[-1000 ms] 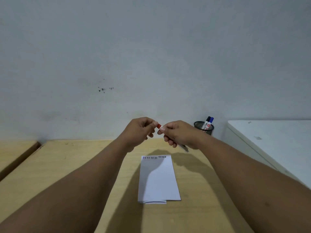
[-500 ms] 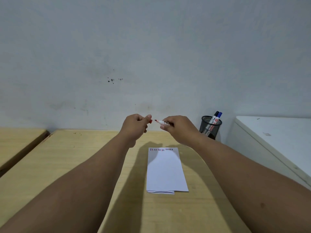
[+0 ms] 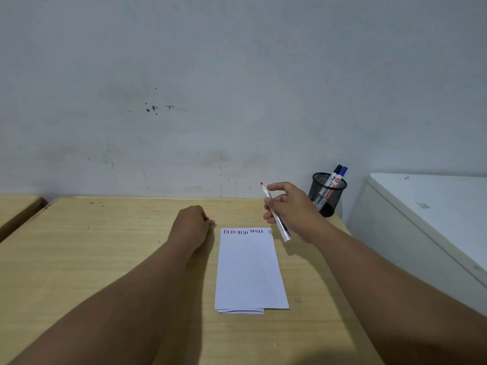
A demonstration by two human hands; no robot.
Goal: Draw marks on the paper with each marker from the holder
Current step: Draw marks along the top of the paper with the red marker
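Note:
A folded white paper (image 3: pixel 250 272) lies on the wooden table (image 3: pixel 92 259), with a row of short red, blue and black marks along its far edge. My right hand (image 3: pixel 292 209) holds an uncapped red marker (image 3: pixel 275 214) above the paper's far right corner, red tip pointing up. My left hand (image 3: pixel 191 225) rests on the table just left of the paper, fist closed around the red cap, of which only a sliver shows. A black mesh holder (image 3: pixel 326 196) at the far right holds a black marker and a blue marker (image 3: pixel 341 173).
A grey wall stands right behind the table. A white cabinet (image 3: pixel 434 214) sits close on the right, past the table's edge. Another wooden table (image 3: pixel 15 209) lies at the left across a narrow gap.
The cap came off the red marker. My left hand dropped to the table with the cap, and my right hand moved right and turned the marker tip up.

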